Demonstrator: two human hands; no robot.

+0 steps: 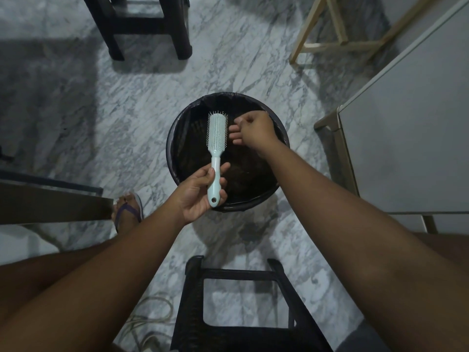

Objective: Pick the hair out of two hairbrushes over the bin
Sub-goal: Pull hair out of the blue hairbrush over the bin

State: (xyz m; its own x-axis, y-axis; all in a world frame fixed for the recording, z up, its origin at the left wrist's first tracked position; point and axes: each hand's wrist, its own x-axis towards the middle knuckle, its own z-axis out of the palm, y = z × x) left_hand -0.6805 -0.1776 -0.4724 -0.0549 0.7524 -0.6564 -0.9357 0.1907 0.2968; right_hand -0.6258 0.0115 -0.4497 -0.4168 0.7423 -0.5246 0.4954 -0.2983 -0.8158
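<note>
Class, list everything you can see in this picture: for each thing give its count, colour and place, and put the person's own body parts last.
hairbrush: one, pale blue, held bristles up over the bin
bin: one, black with a dark liner, on the floor at centre
dark stools: two, black, one beyond the bin and one nearest the camera
wooden frame: one, light wood, top right
cabinet: one, grey, right edge
floor: white-grey marble
cord: one, pale, bottom left
sandal: one, purple, on a foot left of the bin
left hand: grips the brush handle
right hand: fingers curled beside the bristles

Left hand point(200, 193) gripping, right hand point(255, 129) pinched.
</note>
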